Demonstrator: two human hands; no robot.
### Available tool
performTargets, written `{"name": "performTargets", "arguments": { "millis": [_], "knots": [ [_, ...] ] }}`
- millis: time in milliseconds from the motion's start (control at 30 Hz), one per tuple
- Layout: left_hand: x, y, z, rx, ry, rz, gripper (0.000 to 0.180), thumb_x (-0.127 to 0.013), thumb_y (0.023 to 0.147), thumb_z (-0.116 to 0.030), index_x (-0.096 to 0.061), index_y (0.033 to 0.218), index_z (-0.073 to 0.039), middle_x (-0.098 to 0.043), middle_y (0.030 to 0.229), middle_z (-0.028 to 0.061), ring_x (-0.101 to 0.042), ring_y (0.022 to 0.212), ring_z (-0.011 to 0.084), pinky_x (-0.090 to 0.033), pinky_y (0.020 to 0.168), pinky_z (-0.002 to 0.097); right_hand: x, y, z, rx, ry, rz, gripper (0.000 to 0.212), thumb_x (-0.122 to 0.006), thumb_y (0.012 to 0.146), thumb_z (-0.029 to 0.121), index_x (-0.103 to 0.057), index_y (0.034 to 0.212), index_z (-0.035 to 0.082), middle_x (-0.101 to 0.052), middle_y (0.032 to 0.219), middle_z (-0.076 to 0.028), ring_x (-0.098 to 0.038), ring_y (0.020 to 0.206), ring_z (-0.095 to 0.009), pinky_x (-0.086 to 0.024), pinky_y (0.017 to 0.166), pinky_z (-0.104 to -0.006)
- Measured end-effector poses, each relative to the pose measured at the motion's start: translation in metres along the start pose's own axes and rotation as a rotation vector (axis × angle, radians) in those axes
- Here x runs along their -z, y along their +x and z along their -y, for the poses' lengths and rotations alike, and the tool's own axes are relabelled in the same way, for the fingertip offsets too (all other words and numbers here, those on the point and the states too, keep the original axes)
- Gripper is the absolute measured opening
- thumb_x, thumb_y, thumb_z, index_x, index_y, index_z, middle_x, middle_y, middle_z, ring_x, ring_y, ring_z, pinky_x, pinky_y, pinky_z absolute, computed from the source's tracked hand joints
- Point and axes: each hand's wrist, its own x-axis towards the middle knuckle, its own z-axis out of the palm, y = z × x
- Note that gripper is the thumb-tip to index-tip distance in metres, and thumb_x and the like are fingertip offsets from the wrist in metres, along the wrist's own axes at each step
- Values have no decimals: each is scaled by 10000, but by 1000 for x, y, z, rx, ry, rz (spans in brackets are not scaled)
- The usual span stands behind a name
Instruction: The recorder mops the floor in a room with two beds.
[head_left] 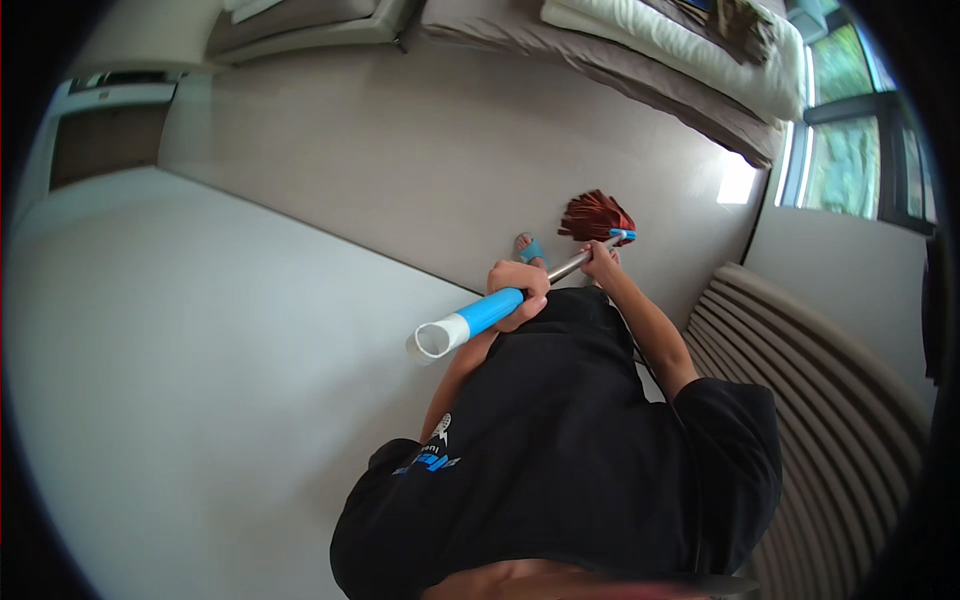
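Observation:
A mop [572, 265] runs slantwise across the middle of the head view, its metal pole topped by a blue and white grip with a hanging loop. My left hand [519, 292] is wrapped round the pole at the blue grip. Lower on the pole, nearer the mop head, my right hand [600, 262] closes round the metal. Reddish-brown strands of the mop head [597, 214] lie spread on the floor, joined to the pole by a small blue socket. My foot in a light blue slipper [530, 248] stands just left of the pole.
Beige floor [380, 150] stretches ahead. A bed with grey cover [600, 60] and a white quilt stands at the far right, with another padded piece [300, 30] at far left. A white wall [200, 330] rises on my left. A ribbed panel [790, 350] and windows [845, 165] are right.

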Motion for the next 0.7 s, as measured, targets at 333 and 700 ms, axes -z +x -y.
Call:
{"name": "performTargets", "arguments": {
  "millis": [333,700],
  "knots": [
    [-7,31,-11,-3,-193,521,256,-586,709,-122,-405,551,-36,-418,513,66,-442,493,209,-361,609,342,69,-38,58,175,264,2,181,-402,848,70,-414,684,145,-358,490,39,-386,423,-124,-411,408,-270],
    [79,-5,-72,92,91,172,235,-633,732,-68,-447,596,-20,-429,532,67,-419,460,155,-310,467,298,-131,-77,-82,-53,-559,144,219,-439,920,219,-537,820,51,-560,669,-50,-559,579,-197,-517,582,-376]
  ]
}}
